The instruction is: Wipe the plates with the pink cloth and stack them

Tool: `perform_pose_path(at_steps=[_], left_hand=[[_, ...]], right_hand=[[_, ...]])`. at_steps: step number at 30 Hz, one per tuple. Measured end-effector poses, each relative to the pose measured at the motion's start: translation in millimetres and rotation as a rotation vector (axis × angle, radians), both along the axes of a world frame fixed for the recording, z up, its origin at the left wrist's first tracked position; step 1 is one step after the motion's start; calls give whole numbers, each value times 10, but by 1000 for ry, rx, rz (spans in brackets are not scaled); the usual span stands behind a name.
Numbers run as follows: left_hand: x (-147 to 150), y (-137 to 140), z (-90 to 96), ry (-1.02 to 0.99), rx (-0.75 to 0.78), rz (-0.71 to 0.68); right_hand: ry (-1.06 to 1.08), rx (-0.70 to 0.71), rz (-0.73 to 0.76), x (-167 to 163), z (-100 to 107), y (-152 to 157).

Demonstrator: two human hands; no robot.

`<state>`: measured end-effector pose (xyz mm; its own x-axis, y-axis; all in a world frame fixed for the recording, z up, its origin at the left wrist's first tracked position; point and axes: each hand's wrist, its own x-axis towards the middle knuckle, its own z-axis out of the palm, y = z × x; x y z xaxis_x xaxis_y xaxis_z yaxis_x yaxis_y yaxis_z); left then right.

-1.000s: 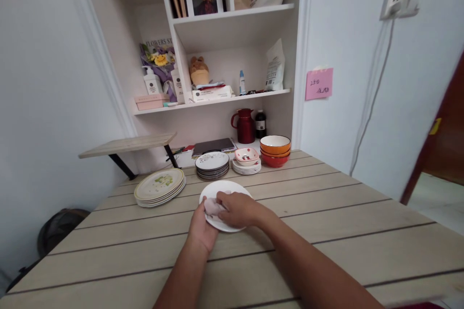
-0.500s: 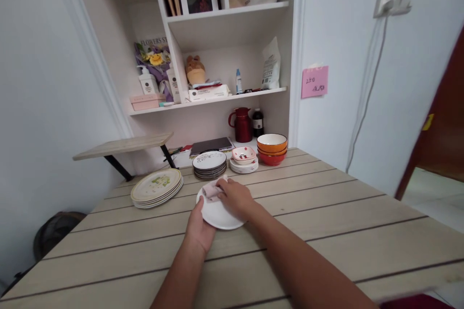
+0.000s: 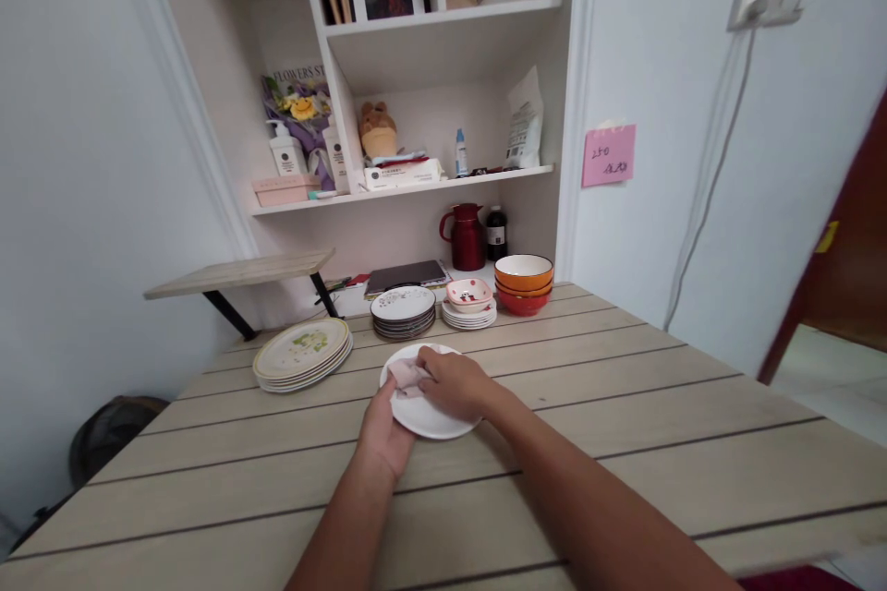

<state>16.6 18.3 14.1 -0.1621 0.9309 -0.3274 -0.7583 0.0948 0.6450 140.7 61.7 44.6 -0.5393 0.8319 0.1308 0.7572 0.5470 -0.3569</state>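
Observation:
Over the table's middle, a round white plate [image 3: 436, 423] is held by its left edge in my left hand [image 3: 386, 432], thumb on the rim and the other fingers hidden beneath. My right hand [image 3: 458, 385] presses a folded pale pink cloth [image 3: 407, 377] onto the plate's upper face, its fingers closed on the cloth. Just beyond the plate sits a stack of dark-rimmed plates [image 3: 403, 307]. Beside that stack, a small square bowl [image 3: 469, 294] with red and dark markings rests on several small white plates [image 3: 469, 320].
Oval plates with a green pattern [image 3: 303, 349] are stacked at the left, near a small raised wooden shelf [image 3: 242, 271]. Orange and red bowls [image 3: 524, 282] stand at the back right, before a red jug [image 3: 466, 238]. White shelving [image 3: 443, 23] rises behind the slatted table [image 3: 291, 471].
My right hand has shifted slightly downward across the plate with the cloth, which now lies nearer my left thumb. The whole view has moved a little; the stacks have stayed put.

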Motion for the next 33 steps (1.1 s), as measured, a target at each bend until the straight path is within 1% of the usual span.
perform_pose_path(at_steps=[4, 7, 10, 13, 16, 19, 22, 25, 27, 29, 33], left_hand=[[3, 12, 18, 3, 15, 21], [-4, -10, 23, 3, 10, 19], [-11, -37, 14, -4, -8, 2], [-7, -44, 3, -22, -13, -24], [-1, -33, -6, -48, 2, -41], [-13, -22, -16, -74, 17, -51], [-46, -11, -28, -93, 29, -46], [-75, 5, -36, -103, 42, -23], [-80, 12, -40, -104, 50, -7], [-74, 12, -44, -102, 52, -2], [-51, -12, -49, -104, 40, -1]], right_hand=[[46, 21, 31, -25, -21, -6], [46, 15, -41, -10, -40, 60], [5, -22, -120, 58, -39, 149], [-56, -77, -129, 164, 1, 197], [-113, -137, -63, 265, 70, 159], [-132, -185, 75, 279, 118, 43], [-91, -142, 152, 154, 101, -92], [-35, -64, 121, -12, 41, -151], [-10, -43, 81, -66, 4, -118], [3, -33, 15, -50, -18, -40], [-26, -36, -116, 94, -15, 117]])
